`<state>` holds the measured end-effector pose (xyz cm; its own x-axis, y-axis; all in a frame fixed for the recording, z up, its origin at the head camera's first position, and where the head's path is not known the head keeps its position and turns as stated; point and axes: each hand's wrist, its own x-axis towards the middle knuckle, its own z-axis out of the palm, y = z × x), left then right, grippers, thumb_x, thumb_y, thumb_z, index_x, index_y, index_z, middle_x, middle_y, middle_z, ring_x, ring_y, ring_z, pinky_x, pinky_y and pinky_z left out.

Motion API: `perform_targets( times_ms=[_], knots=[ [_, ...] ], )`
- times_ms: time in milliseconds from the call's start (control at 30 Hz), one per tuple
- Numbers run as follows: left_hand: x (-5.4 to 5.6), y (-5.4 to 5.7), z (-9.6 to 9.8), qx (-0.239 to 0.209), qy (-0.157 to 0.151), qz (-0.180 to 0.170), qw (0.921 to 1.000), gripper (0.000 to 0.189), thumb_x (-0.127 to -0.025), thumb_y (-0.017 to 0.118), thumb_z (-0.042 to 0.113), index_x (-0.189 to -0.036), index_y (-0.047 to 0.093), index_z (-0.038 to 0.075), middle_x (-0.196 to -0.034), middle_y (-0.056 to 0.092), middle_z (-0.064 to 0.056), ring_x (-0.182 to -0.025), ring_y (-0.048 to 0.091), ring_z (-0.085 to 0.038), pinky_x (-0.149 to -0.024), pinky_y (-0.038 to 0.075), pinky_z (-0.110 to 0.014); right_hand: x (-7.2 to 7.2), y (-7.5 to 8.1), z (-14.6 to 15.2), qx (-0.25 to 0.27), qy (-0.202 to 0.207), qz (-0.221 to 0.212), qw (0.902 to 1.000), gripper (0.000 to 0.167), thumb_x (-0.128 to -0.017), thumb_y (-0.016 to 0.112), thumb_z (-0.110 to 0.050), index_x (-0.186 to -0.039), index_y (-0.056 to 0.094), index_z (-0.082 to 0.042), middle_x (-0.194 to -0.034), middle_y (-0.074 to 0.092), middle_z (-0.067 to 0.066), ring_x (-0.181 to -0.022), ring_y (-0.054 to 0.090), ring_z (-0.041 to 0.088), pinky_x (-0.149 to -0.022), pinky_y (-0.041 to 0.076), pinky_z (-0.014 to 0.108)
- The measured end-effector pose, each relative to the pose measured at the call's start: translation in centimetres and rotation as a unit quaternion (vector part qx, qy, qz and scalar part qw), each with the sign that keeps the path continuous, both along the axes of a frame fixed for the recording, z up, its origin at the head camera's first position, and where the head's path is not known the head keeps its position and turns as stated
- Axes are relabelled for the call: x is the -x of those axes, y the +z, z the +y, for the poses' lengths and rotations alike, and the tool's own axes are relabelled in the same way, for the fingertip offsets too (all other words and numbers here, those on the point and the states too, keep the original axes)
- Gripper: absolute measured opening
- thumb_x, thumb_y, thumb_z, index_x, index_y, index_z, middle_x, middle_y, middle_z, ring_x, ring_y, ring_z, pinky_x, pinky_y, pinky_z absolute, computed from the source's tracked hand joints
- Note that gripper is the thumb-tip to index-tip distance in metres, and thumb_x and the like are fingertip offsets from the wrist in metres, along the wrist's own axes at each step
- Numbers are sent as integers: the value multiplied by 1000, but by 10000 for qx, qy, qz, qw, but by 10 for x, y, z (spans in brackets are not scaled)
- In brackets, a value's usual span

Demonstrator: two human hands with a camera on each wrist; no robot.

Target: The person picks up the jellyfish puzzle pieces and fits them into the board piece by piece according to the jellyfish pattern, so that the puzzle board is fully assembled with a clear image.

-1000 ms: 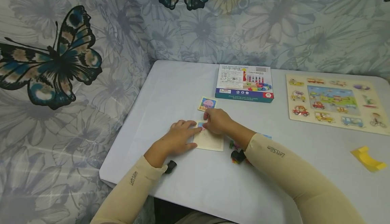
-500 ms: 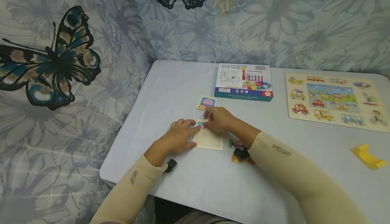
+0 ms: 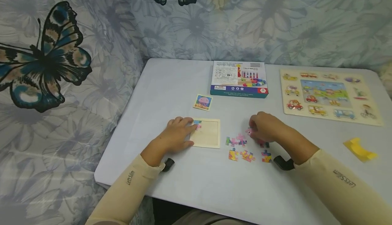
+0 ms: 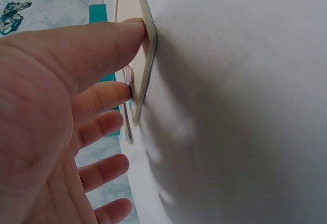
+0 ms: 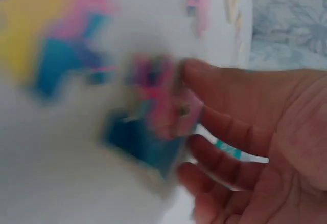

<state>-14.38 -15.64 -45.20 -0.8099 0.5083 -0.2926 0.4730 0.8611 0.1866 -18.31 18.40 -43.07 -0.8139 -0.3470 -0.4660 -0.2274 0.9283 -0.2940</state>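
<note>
My left hand point(image 3: 175, 134) rests on the left side of a square wooden puzzle tray point(image 3: 208, 137), fingers extended. Its index fingertip touches a blue-and-pink puzzle piece in the tray's upper left corner. In the left wrist view the thumb point(image 4: 112, 42) lies on the tray's edge point(image 4: 149, 60). To the right, my right hand point(image 3: 267, 126) pinches a pink-and-blue jigsaw piece point(image 5: 179, 111) between thumb and fingers; the right wrist view is blurred. Several loose puzzle pieces point(image 3: 241, 139) lie between the tray and this hand, some partly hidden under it.
A small picture card point(image 3: 202, 102) lies behind the tray. Farther back is a beaded-boxes game box point(image 3: 239, 78). A vehicle peg puzzle board point(image 3: 324, 106) and a yellow curved piece point(image 3: 360, 150) lie at right on the white table point(image 3: 196, 177).
My right hand has left the tray's upper left corner and moved right to the loose pieces, uncovering the tray. The left hand stays on the tray. The head view has shifted slightly.
</note>
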Motion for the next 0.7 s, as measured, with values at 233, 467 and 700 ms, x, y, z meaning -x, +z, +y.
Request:
perform_targets(
  times_ms=[233,467,700],
  knots=[
    [2,1,4,84,-200,46,9998,68,-97,67,43,-156,44,18,-160,42,4,-146,37,-24,-118,29,-50,-6,-2,3,601,-400,264,9970,21,-94,75,-22,-105,70,-5,-89,65,6,-78,59,20,-70,55,33],
    [0,2,1,7,-79,-29,10000,68,-97,67,43,-156,44,18,-161,43,4,-148,38,-23,-119,28,-51,18,1,-45,1515,-394,40,9877,10,-95,74,-21,-97,73,-11,-86,66,3,-82,58,21,-72,52,30],
    [3,-1,1,-251,-28,-72,9997,67,-97,68,43,-155,44,22,-160,43,6,-145,40,-22,-118,29,-49,35,-15,-106,2029,-339,-493,9774,9,-96,73,-22,-94,76,-14,-88,68,3,-84,59,20,-71,51,28]
  ],
)
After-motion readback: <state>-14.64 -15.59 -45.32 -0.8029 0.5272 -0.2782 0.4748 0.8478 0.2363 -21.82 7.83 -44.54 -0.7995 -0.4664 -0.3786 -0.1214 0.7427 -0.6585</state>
